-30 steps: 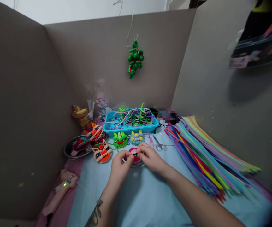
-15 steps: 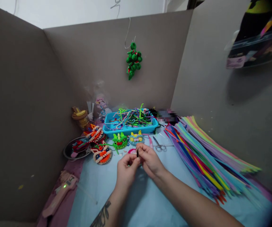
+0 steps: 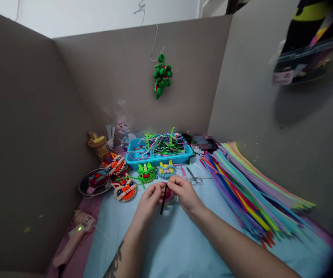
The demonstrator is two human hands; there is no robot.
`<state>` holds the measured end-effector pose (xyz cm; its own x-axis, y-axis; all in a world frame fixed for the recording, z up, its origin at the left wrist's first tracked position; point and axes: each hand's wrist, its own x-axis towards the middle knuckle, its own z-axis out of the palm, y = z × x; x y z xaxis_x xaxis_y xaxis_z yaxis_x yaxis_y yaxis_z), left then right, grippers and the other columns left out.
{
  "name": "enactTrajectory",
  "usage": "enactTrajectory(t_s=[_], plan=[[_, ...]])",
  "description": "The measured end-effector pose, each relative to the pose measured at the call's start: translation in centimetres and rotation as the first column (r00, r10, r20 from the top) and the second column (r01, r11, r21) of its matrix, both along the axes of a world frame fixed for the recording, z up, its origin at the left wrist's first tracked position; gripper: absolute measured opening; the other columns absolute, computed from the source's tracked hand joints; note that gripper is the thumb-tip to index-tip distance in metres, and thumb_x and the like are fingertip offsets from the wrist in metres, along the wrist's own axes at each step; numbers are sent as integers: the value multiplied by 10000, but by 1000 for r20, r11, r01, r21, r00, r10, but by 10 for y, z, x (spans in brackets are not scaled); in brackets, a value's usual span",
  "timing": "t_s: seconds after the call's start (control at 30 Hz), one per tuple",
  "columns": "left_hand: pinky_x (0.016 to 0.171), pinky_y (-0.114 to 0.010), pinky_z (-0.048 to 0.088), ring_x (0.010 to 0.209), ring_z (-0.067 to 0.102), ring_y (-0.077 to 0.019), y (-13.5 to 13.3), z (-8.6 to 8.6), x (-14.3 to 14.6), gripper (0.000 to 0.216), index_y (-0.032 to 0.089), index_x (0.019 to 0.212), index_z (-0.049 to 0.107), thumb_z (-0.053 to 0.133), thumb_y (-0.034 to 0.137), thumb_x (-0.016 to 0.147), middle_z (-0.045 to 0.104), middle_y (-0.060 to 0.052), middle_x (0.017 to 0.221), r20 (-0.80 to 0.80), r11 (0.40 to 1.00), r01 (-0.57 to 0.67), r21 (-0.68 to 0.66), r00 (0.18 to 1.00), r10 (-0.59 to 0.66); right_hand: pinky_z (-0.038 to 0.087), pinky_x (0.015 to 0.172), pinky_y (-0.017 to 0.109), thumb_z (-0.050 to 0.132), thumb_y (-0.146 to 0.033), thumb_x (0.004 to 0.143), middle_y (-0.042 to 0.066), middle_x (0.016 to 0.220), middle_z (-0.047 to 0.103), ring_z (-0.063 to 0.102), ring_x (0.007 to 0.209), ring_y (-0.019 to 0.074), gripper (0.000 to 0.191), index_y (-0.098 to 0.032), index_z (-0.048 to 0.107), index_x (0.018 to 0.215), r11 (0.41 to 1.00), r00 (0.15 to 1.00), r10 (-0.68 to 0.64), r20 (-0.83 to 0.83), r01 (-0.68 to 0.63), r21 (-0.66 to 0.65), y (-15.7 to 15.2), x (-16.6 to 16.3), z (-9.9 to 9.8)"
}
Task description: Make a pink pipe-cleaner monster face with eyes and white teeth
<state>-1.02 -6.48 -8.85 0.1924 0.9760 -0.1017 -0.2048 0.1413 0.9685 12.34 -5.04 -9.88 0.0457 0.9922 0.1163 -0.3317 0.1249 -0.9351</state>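
My left hand [image 3: 149, 200] and my right hand [image 3: 184, 192] meet over the light blue mat [image 3: 184, 239]. Both pinch a short black pipe cleaner [image 3: 163, 200] that hangs down between them. Just behind the fingers lies a round pink piece [image 3: 170, 197], mostly hidden. Finished fuzzy faces lie close by: a green one [image 3: 146, 172], a blue and yellow one [image 3: 166, 169], and an orange and white one [image 3: 125, 190].
A blue tray [image 3: 157, 156] of pipe cleaner scraps stands behind. Small scissors [image 3: 194, 178] lie to its right. A fan of long coloured pipe cleaners [image 3: 250, 189] covers the right side. A dark plate [image 3: 92, 183] and a pink glue gun [image 3: 73, 235] lie left. Cardboard walls enclose the table.
The black pipe cleaner now hangs longer between my fingers. Both hands have shifted slightly back over the pink piece.
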Motion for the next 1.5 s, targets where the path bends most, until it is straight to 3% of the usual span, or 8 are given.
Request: enactTrajectory(t_s=[0.23, 0.33, 0.57, 0.67, 0.83, 1.0, 1.17, 1.5], plan=[[538, -203, 407, 524, 540, -94, 4, -3, -4, 358, 129, 746, 603, 781, 398, 590, 617, 11, 579, -31, 995, -97, -13, 995, 96, 370, 618, 253, 646, -356, 730, -9, 695, 501, 470, 659, 132, 211, -170, 610, 638, 997, 993, 68, 101, -70, 14, -2, -3, -5], [506, -185, 384, 509, 519, -82, 6, -5, -7, 327, 124, 733, 607, 771, 376, 607, 604, 15, 565, -41, 993, -117, 3, 992, 117, 388, 662, 274, 629, -335, 737, 9, 758, 534, 503, 712, 151, 161, -176, 649, 726, 996, 981, 73, 179, -81, 37, -2, 2, -1], [559, -214, 462, 575, 573, -114, 5, -5, -6, 219, 124, 768, 642, 697, 319, 685, 647, -18, 647, -200, 974, -133, 183, 965, 169, 389, 697, 282, 615, -250, 712, 18, 765, 508, 509, 753, 162, 159, -172, 579, 577, 988, 928, -5, 373, -54, 147, -2, 9, 5], [606, -245, 500, 669, 616, -149, 1, -1, -4, 176, 144, 853, 674, 657, 265, 726, 680, -53, 788, -353, 905, -144, 399, 887, 297, 381, 699, 276, 621, -292, 712, 11, 756, 503, 494, 738, 154, 180, -171, 579, 586, 992, 945, 1, 328, -41, 116, -2, 6, 5], [744, -290, 509, 824, 627, -173, -5, -3, -6, 186, 189, 971, 680, 566, 186, 825, 673, -63, 897, -490, 700, 21, 714, 729, 478, 354, 648, 261, 671, -343, 669, -10, 680, 488, 460, 669, 136, 230, -167, 560, 571, 996, 988, 90, 129, -90, -9, -5, -1, 2], [747, -292, 505, 826, 624, -174, -3, -8, -12, 201, 191, 1010, 662, 536, 164, 856, 670, -63, 909, -546, 646, 113, 755, 653, 525, 247, 519, 229, 699, -354, 650, -47, 565, 443, 345, 530, 89, 245, -166, 546, 611, 975, 981, 186, -56, -192, -116, -7, -5, -1], [705, -276, 499, 779, 612, -165, -3, -6, -12, 159, 167, 946, 658, 522, 152, 865, 655, -58, 850, -554, 620, 142, 771, 629, 545, 234, 498, 223, 715, -349, 636, -59, 540, 440, 326, 503, 75, 238, -161, 569, 622, 976, 983, 181, -19, -182, -118, -9, -3, 3], [681, -276, 495, 745, 600, -169, -2, -6, -10, 155, 165, 910, 656, 506, 155, 873, 654, -65, 815, -506, 464, 226, 856, 546, 668, 313, 536, 233, 698, -327, 661, -58, 526, 445, 378, 518, 86, 213, -164, 577, 595, 983, 986, 164, 42, -160, -88, -11, -3, 6]])
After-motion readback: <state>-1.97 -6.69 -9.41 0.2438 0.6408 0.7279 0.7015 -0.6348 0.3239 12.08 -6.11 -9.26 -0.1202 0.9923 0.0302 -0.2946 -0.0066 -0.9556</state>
